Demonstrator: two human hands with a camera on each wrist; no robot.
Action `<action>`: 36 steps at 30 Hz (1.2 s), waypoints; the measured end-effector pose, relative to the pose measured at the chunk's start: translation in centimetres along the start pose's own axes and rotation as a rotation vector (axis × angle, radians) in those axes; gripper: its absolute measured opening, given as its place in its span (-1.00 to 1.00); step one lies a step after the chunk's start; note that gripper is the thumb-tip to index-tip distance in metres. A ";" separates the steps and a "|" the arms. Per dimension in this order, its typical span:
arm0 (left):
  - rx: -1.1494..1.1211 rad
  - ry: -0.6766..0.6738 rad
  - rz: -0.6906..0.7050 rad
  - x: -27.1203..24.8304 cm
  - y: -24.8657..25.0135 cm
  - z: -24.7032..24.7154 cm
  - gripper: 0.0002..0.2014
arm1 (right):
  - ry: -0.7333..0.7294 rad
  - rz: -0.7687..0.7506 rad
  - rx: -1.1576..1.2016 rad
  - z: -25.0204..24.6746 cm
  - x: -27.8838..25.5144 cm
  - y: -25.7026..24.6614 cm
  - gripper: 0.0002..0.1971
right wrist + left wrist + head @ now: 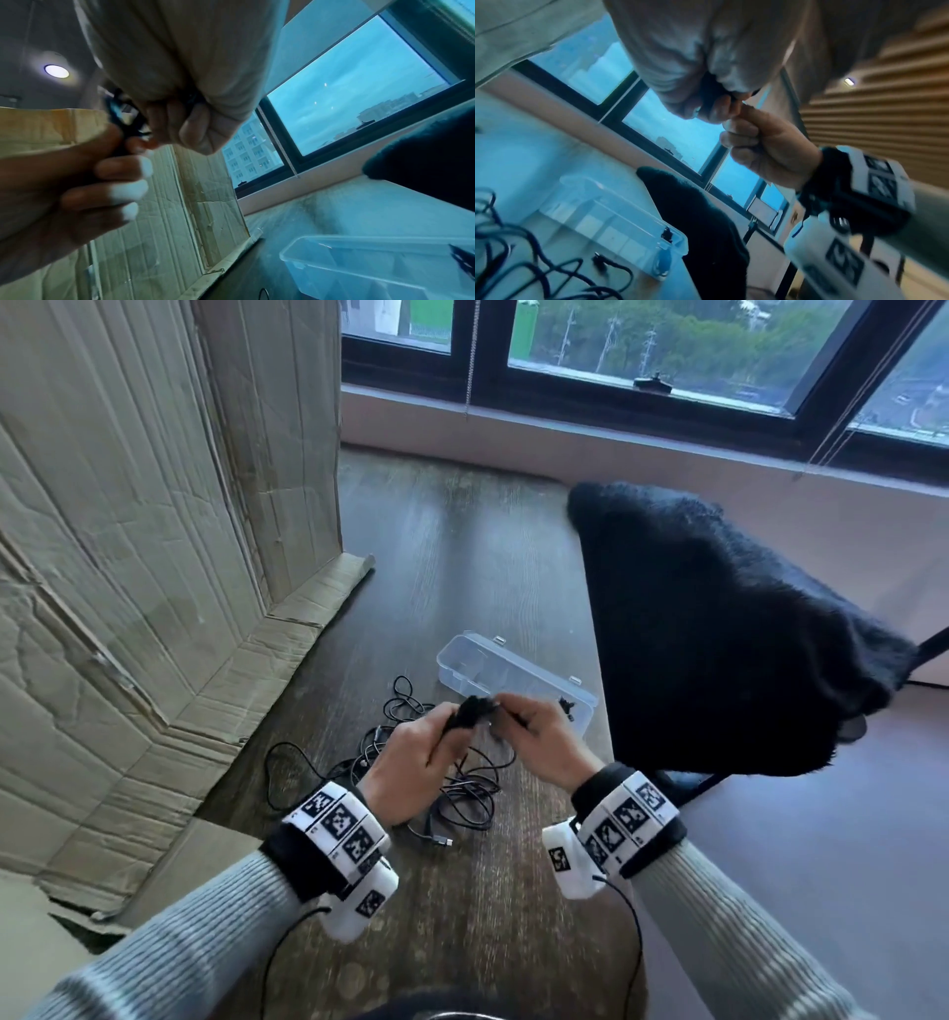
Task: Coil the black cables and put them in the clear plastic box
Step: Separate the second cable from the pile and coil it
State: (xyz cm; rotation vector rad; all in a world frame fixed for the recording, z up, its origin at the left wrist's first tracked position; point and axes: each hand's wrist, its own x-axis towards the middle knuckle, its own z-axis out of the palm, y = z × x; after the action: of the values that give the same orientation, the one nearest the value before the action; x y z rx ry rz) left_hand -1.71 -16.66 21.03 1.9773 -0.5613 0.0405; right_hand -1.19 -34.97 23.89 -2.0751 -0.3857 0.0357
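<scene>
Left hand: the left hand (411,757) is raised above the desk (462,546), its grip curled round a small black bundle of cable (470,713), probably to keep the finished loops from springing apart.
Right hand: the right hand (539,737) meets it from the other side, its grip pinching the free end of that same cable between thumb and forefinger; the other fingers (123,190) are folded in. This looks like the last turns or a tuck of the tail.
Step in hand: judged from the pose, one cable is nearly coiled and not yet put away.
Loose cables: a tangle of black cables (462,788) lies on the desk right under the hands, towards its near edge, with one plug end (444,840) sticking out. These are still uncoiled.
Box: the clear plastic box (513,680) stands open just beyond the hands, by the desk's right edge, near enough for a short reach. A small dark item (566,707) already sits at its right end; whether it is a coiled cable I cannot tell.
Beside the box: a black fluffy cover (719,634) hangs over the desk's right edge.
Left side: cardboard (154,557) leans upright along the desk's left edge.
</scene>
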 end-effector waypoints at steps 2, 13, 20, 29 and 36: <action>-0.048 0.047 -0.044 0.1 -0.2 -0.2 -0.90 | 0.025 -0.001 -0.047 1.0 -0.4 -0.1 -0.83; -0.492 0.034 -0.220 -0.7 -0.7 -1.1 -0.86 | 0.132 -0.114 0.137 2.9 -0.6 -0.5 -0.76; -0.401 0.017 -0.146 -0.5 -0.8 -1.0 -0.79 | 0.099 -0.020 0.358 2.9 -0.2 -1.4 -0.85; -0.404 0.129 -0.221 -0.8 -1.8 -0.1 -0.75 | 0.216 0.147 0.551 4.4 -0.2 -1.7 -0.76; -0.338 0.071 -0.267 -1.3 -2.5 -0.2 -0.74 | 0.247 0.203 0.483 3.6 -0.3 -0.5 -0.83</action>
State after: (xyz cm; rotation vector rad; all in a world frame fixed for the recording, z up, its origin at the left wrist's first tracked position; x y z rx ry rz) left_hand -1.81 -15.07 18.66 1.6965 -0.2360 -0.1407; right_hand -2.24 -31.82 22.47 -1.6077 -0.0070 -0.0057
